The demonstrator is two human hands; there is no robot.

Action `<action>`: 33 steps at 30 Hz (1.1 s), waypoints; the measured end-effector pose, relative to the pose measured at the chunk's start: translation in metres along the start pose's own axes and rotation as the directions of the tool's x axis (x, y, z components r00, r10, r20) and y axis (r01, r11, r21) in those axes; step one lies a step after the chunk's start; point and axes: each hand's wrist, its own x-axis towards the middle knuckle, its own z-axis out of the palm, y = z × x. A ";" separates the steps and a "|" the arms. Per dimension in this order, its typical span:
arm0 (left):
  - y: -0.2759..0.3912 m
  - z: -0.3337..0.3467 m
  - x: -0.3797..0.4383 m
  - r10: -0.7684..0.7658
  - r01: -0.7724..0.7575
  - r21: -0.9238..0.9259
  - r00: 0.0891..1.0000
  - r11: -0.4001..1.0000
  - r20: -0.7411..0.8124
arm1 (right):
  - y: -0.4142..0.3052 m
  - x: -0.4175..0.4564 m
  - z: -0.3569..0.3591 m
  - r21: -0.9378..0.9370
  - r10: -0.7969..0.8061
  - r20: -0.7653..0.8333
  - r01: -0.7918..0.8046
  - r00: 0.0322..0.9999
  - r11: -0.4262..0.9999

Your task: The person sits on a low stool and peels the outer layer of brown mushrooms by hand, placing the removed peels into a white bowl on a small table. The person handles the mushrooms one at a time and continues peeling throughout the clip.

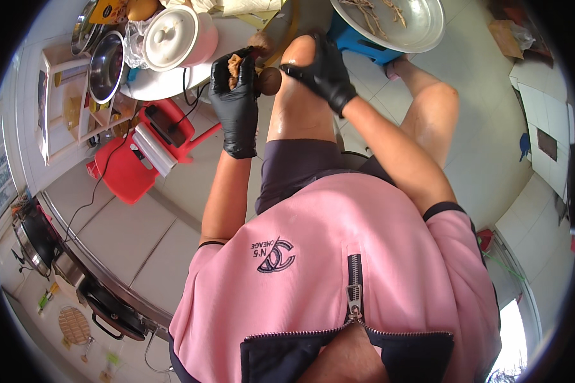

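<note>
My left hand, in a black glove, is closed around a brown, wrinkled piece of food that shows between the fingers and palm. Just right of that hand is a dark brown round thing, and a lighter brown, fuzzy-looking round thing lies above it; I cannot tell exactly what they are. My right hand, gloved in black too, rests at my bare knee with thumb and fingers apart, and nothing shows in it. A wide metal basin holding pale, stringy pieces stands beyond it on a blue stool.
On the white round table stand a pink pot with a white lid and a metal bowl. Below, a red plastic chair carries a roll of clear film and a black device with a cord.
</note>
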 end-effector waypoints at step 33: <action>-0.044 0.037 -0.019 0.194 -0.256 0.252 0.950 0.933 0.245 | 0.066 -0.109 -0.220 -0.702 -0.074 0.289 0.264 0.954 0.661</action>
